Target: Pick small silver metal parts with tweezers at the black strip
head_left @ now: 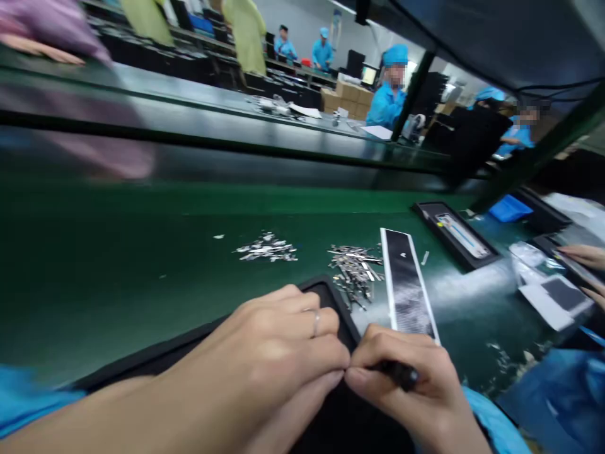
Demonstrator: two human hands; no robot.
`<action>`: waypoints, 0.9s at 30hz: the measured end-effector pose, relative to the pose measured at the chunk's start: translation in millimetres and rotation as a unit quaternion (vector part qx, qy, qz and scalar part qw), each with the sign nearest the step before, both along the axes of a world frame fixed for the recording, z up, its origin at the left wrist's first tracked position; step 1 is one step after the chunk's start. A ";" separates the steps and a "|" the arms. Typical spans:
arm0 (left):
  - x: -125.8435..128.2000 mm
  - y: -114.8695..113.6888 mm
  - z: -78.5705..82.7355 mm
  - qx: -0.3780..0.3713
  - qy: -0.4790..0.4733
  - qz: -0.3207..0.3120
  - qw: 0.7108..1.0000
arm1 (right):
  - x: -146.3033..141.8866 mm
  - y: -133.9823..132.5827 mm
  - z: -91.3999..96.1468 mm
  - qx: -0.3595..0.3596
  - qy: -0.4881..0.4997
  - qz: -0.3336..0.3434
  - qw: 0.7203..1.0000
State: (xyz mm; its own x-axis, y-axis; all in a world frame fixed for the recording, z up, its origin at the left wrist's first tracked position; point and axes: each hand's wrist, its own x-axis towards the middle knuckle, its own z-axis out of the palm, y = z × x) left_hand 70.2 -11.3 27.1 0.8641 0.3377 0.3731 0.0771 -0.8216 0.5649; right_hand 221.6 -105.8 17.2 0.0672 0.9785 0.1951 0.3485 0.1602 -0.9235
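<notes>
My left hand, with a ring on one finger, reaches across the view with its fingers curled and thumb and forefinger pressed together. Whatever lies in that pinch is hidden. Its fingertips meet those of my right hand, which is closed around a black pen-like tool; only the rounded end of the tool shows. Both hands are over a black tray with a raised rim, and they cover most of it. Just past the tray lies a pile of small thin metallic pieces.
Another pile of small pieces lies farther left on the green bench. A black sheet with white edges sits right of centre. Beyond it are a black tray holding a flat device part and a blue tray. A co-worker's hands are at right.
</notes>
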 end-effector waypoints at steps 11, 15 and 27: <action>-22.8 13.2 3.8 -0.089 -0.042 0.107 0.989 | -9.2 36.0 -5.4 0.014 -0.020 -0.086 0.996; -32.5 16.5 -1.1 -0.058 -0.027 0.116 0.991 | -10.9 45.0 -6.1 -0.036 0.007 -0.038 0.999; -30.5 21.3 -42.7 -0.090 0.112 0.160 0.977 | -5.8 55.0 -25.5 0.082 -0.316 0.063 0.943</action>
State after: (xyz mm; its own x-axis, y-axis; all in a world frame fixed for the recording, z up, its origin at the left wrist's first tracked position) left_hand 39.7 10.0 -15.6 0.7567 0.6466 0.0962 0.4521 -0.6239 0.6375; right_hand 215.8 -50.9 -8.3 -0.2278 0.9239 0.3075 0.7892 0.3601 -0.4974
